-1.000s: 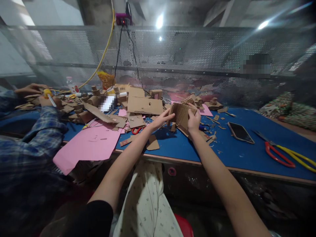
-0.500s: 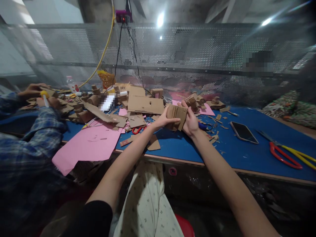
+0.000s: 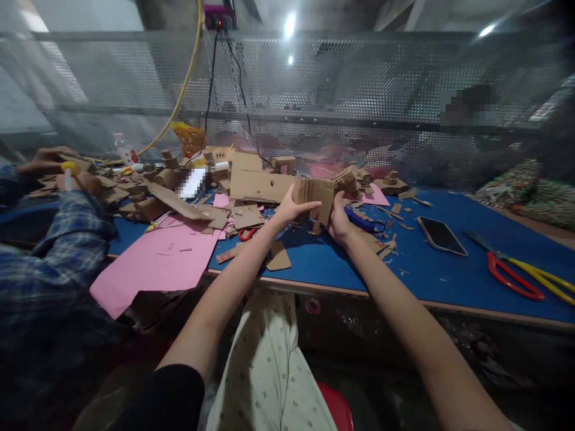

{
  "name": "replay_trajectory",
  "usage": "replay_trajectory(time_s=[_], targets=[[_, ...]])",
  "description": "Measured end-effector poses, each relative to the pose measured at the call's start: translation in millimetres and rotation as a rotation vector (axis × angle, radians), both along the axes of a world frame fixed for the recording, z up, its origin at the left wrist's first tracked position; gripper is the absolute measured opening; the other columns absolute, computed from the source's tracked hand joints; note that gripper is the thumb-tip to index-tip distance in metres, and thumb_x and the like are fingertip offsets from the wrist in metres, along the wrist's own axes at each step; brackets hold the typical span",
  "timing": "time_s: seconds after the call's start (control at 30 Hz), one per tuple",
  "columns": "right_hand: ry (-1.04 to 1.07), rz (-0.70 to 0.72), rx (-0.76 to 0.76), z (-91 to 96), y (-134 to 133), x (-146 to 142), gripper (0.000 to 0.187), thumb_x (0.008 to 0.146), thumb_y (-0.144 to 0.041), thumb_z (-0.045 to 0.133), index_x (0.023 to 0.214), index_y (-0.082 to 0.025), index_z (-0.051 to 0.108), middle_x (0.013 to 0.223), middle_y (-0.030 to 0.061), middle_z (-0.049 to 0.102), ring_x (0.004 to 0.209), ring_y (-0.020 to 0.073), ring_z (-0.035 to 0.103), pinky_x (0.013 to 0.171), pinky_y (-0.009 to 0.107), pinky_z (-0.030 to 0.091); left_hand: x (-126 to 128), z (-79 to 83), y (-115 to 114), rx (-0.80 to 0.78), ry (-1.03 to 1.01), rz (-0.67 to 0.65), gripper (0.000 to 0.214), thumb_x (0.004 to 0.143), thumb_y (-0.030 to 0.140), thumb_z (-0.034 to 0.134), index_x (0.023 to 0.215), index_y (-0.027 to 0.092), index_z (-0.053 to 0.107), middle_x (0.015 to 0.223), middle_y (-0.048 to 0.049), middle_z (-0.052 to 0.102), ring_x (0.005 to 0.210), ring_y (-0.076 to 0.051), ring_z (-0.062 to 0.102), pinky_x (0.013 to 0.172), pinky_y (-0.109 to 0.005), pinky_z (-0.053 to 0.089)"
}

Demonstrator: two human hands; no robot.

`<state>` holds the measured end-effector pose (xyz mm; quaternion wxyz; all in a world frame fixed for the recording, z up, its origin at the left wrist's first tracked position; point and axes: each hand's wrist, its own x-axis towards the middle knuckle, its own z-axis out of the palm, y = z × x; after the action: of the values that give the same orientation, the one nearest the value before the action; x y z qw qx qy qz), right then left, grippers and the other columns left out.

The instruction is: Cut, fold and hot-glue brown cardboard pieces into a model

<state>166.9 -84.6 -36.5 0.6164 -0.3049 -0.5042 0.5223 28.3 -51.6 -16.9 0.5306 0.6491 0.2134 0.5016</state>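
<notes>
The left hand [image 3: 287, 211] and right hand [image 3: 340, 222] hold a small cardboard block [image 3: 322, 197] between them, raised just above the blue tabletop [image 3: 323, 269]. The left fingers are closed on its left side, with the thumb stretched across the front face and the rest hidden behind. The right fingers hold its right edge; their tips are mostly out of sight, so how tightly they press cannot be told.

Just right of the right fingers lies a tool with a blue handle [image 3: 366, 221]. Farther right of them are a phone [image 3: 442, 235], then scissors [image 3: 499, 255] with one red and one yellow handle.

A larger cardboard panel [image 3: 256, 184] with a small hole is behind and left of the left fingers. Nearer the person than those fingers is a flat cardboard scrap [image 3: 278, 257]. A pink sheet [image 3: 157, 257] spreads well to their left, overhanging the front edge. Beyond it, a co-worker's plaid sleeve [image 3: 76, 233] reaches in.
</notes>
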Motion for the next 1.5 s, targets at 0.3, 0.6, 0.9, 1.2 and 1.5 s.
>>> replay_trajectory(time_s=[0.3, 0.6, 0.9, 1.2, 1.5], targets=[[-0.063, -0.185, 0.026, 2.1, 0, 8, 0.091, 0.076, -0.089, 0.027, 0.122, -0.021, 0.065, 0.116, 0.0086, 0.07, 0.126, 0.0258, 0.055, 0.103, 0.044, 0.049, -2, 2.9, -3, -0.15, 0.034, -0.246, 0.081, 0.057, 0.026, 0.083, 0.129, 0.016, 0.046, 0.126, -0.0145, 0.063, 0.121, -0.03, 0.057, 0.104, -0.043, 0.042], [-0.173, -0.403, -0.049, -10.3, 8, 16, 0.086, 0.077, -0.088, 0.031, 0.111, -0.021, 0.071, 0.106, 0.0073, 0.073, 0.118, 0.0279, 0.061, 0.1, 0.043, 0.05, -10, 2.1, -11, -0.287, 0.123, -0.405, 0.075, 0.059, 0.018, 0.078, 0.127, 0.021, 0.047, 0.106, -0.0076, 0.069, 0.097, -0.022, 0.066, 0.09, -0.038, 0.049], [-0.337, -0.508, 0.146, -9.7, 1, 9, 0.079, 0.081, -0.083, 0.036, 0.123, -0.021, 0.063, 0.128, 0.0095, 0.064, 0.128, 0.0272, 0.052, 0.114, 0.044, 0.035, -7, -0.9, -18, -0.296, 0.149, -0.565, 0.087, 0.056, 0.012, 0.078, 0.136, 0.022, 0.046, 0.111, -0.0088, 0.07, 0.102, -0.024, 0.066, 0.096, -0.041, 0.047], [-0.412, -0.525, 0.19, -8.2, 4, 12, 0.081, 0.08, -0.084, 0.033, 0.122, -0.02, 0.061, 0.128, 0.0107, 0.063, 0.124, 0.0277, 0.055, 0.112, 0.046, 0.036, -8, -1.0, -17, -0.311, 0.198, -0.619, 0.074, 0.057, 0.01, 0.074, 0.127, 0.021, 0.055, 0.111, -0.0085, 0.071, 0.111, -0.025, 0.063, 0.104, -0.042, 0.041], [-0.28, -0.439, 0.042, -10.5, 12, 21, 0.083, 0.078, -0.086, 0.033, 0.11, -0.018, 0.069, 0.104, 0.0096, 0.073, 0.105, 0.0275, 0.066, 0.093, 0.042, 0.051, -12, 0.7, -14, -0.335, 0.176, -0.588, 0.061, 0.056, 0.014, 0.07, 0.115, 0.018, 0.058, 0.103, -0.0088, 0.073, 0.095, -0.023, 0.068, 0.091, -0.038, 0.048]])
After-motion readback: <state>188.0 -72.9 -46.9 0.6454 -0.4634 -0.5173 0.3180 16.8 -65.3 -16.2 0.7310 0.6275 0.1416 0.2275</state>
